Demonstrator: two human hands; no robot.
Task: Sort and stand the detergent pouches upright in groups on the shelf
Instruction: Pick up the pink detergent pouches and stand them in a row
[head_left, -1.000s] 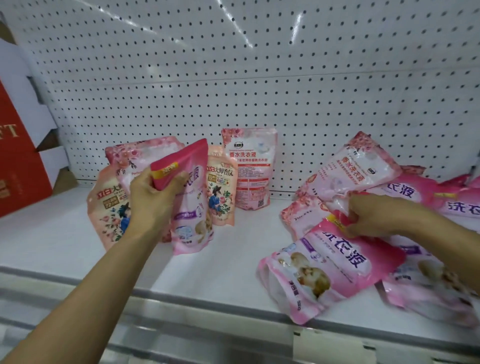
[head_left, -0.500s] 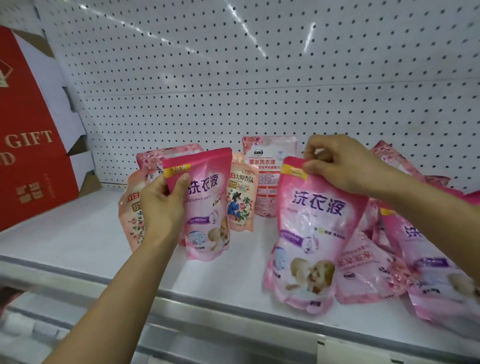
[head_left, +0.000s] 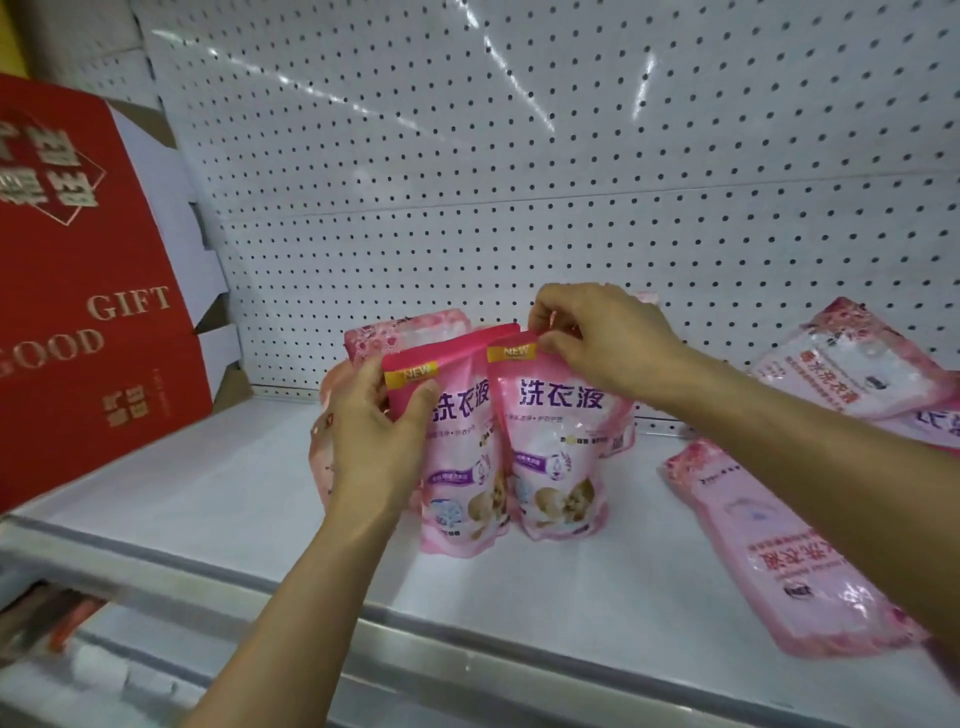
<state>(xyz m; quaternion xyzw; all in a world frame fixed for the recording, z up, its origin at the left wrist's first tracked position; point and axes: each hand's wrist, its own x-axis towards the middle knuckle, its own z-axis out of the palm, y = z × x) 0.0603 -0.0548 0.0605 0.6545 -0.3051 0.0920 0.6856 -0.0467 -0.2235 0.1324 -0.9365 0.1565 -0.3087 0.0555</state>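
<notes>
Two matching pink detergent pouches stand upright side by side on the white shelf (head_left: 218, 499). My left hand (head_left: 376, 436) grips the left pouch (head_left: 462, 467) by its upper left edge. My right hand (head_left: 608, 345) pinches the top seam of the right pouch (head_left: 558, 452). Behind them stand other floral pouches (head_left: 410, 332), mostly hidden. A pale pink pouch (head_left: 779, 545) lies flat on the shelf at right, and another pouch (head_left: 852, 364) leans further back on a pile.
A red gift box (head_left: 78, 291) stands at the shelf's left end. White pegboard (head_left: 519, 182) forms the back wall. The shelf's metal front rail (head_left: 415, 639) runs along the near edge, with a lower shelf dimly visible below at left.
My right hand carried its pouch left and set it right beside the pouch in my left hand. The camera view shifted left.
</notes>
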